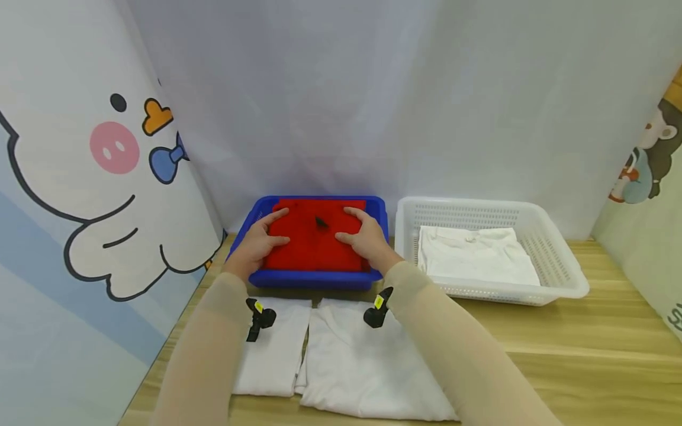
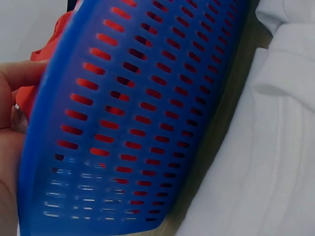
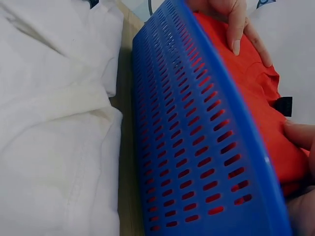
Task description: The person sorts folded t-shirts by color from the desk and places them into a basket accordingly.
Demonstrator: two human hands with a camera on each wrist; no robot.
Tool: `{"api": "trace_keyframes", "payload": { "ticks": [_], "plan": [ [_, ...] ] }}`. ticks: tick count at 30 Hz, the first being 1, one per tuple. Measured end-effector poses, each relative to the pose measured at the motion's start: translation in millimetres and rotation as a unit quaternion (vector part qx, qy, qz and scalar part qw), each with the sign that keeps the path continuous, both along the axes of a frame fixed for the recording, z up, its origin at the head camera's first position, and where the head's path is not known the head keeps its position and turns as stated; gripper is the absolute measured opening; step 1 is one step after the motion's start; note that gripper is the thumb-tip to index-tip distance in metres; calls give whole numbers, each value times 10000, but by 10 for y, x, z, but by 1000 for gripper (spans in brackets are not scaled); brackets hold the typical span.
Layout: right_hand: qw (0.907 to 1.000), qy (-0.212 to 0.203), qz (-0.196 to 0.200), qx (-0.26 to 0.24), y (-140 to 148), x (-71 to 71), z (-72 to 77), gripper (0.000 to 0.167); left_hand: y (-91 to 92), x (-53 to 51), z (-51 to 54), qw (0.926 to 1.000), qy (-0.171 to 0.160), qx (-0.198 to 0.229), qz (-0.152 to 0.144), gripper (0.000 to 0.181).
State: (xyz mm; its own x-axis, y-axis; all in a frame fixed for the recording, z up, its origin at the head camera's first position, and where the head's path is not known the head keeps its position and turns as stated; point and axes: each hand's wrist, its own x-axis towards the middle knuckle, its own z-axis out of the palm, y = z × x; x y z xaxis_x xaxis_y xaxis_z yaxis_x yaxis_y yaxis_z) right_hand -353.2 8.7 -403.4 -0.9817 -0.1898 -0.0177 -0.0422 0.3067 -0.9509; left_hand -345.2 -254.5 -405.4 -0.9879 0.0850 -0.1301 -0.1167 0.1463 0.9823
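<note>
Folded red cloth (image 1: 314,248) with a small black tag lies inside the blue basket (image 1: 311,280). My left hand (image 1: 258,242) rests on the cloth's left side, fingers spread and fairly straight. On the right side of the cloth rests my right hand (image 1: 367,239), its thumb and fingers extended over it. The right wrist view shows fingertips touching the red fabric (image 3: 261,113) behind the perforated wall of the blue basket (image 3: 197,137). In the left wrist view, part of the left hand (image 2: 15,132) is at the rim of the basket (image 2: 123,108).
Two folded white garments, one at left (image 1: 277,361) and a wider one (image 1: 362,367), lie on the wooden table (image 1: 602,355) in front of the blue basket, under my forearms. A white basket (image 1: 565,278) holding a folded white garment (image 1: 474,260) stands to the right. Curtains hang behind.
</note>
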Motion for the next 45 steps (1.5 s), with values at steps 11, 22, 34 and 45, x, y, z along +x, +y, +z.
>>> {"api": "trace_keyframes", "payload": {
  "ticks": [11,22,34,45],
  "plan": [
    [9984,156,105,525,-66,3,-52,67,-17,-2,-66,9997,-188,1,180,67],
    [9958,67,443,797,-78,-4,-65,73,-1,-28,-85,9987,49,-411,307,64],
    [9926,-146,509,1093,-111,17,-71,79,-15,-28,-118,9964,38,-776,345,68],
    [9925,-87,426,1139,-109,12,-84,79,3,-37,-104,9961,104,-802,360,73]
  ]
}}
